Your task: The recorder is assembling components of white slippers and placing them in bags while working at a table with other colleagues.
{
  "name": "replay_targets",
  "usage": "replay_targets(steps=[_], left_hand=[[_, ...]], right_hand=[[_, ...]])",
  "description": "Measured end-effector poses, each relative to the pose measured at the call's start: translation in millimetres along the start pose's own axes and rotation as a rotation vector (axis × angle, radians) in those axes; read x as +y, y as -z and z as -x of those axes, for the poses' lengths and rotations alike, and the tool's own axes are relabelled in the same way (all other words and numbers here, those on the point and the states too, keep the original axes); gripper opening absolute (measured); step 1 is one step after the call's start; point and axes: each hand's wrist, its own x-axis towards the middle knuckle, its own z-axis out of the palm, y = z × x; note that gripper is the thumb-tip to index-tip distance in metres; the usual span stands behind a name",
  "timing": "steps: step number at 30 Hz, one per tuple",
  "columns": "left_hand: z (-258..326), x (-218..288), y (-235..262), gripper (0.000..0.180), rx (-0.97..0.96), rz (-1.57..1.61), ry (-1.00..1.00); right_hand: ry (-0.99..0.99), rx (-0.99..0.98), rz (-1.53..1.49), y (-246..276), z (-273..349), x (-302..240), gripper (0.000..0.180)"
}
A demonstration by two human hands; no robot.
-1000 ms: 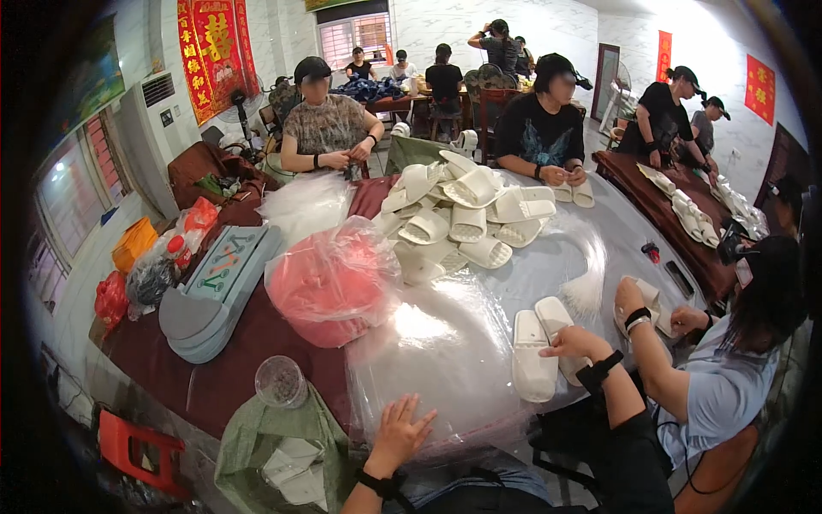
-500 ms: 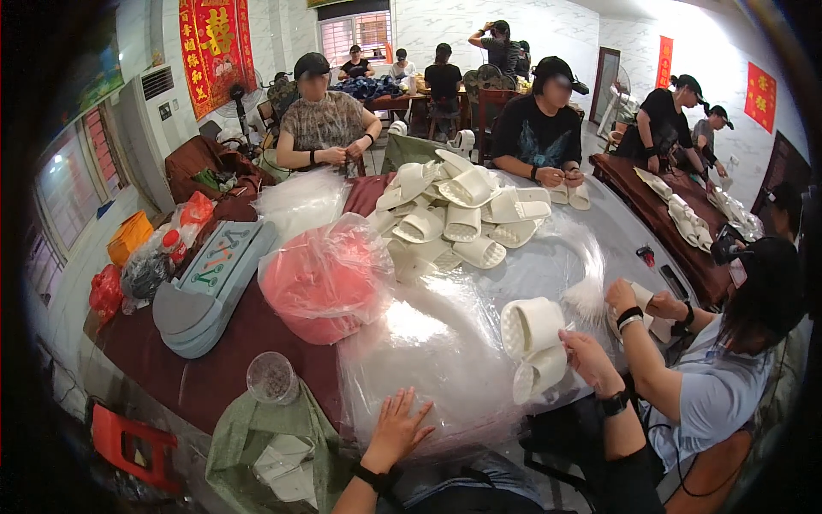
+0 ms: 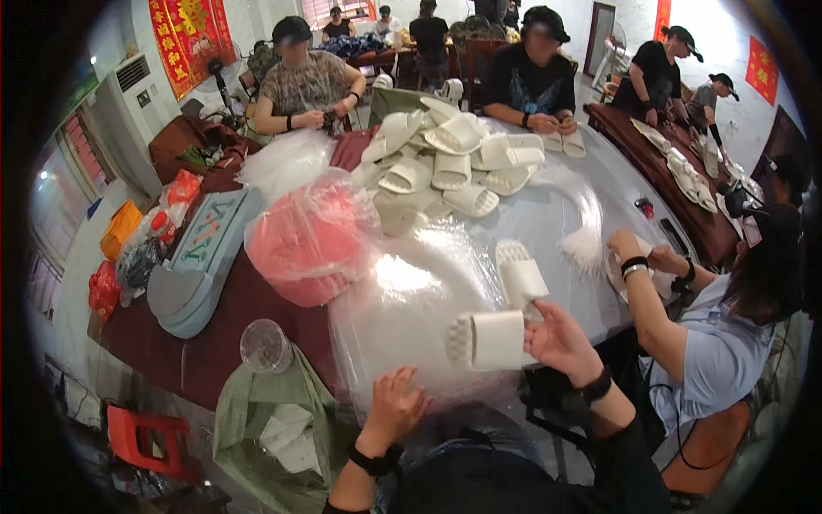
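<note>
My right hand [image 3: 562, 344] grips two white slide slippers by their near ends. One slipper [image 3: 486, 341] lies sideways toward the left, its strap facing me. The other slipper [image 3: 522, 278] points away, and both are above the table. My left hand [image 3: 396, 404] is at the near edge of a stack of clear plastic bags [image 3: 402, 321], its fingers curled onto the plastic. The fingertips are slightly blurred. Beyond the stack rises a pile of white slippers [image 3: 452, 158].
A pink bundle in clear plastic [image 3: 312, 244] lies left of the pile, near grey foam pieces [image 3: 193, 274]. A clear tub [image 3: 265, 346] stands by a green sack [image 3: 274, 403]. White ties [image 3: 585, 227] lie right. A co-worker [image 3: 728, 325] sits close on my right; others sit across.
The slippers in my right hand have moved left and spread apart, one turning sideways. My left hand's fingers, spread flat before, are now curled. The view has tilted down slightly.
</note>
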Motion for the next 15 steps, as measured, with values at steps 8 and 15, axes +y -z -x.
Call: replay_targets(steps=[8, 15], left_hand=[[4, -3, -15, 0.049, -0.180, -0.119, 0.101], [11, -3, -15, 0.059, -0.229, -0.100, 0.114]], right_hand=[[0.019, 0.119, 0.219, 65, -75, 9, 0.062], [0.148, 0.375, 1.031, 31, -58, 37, 0.089]])
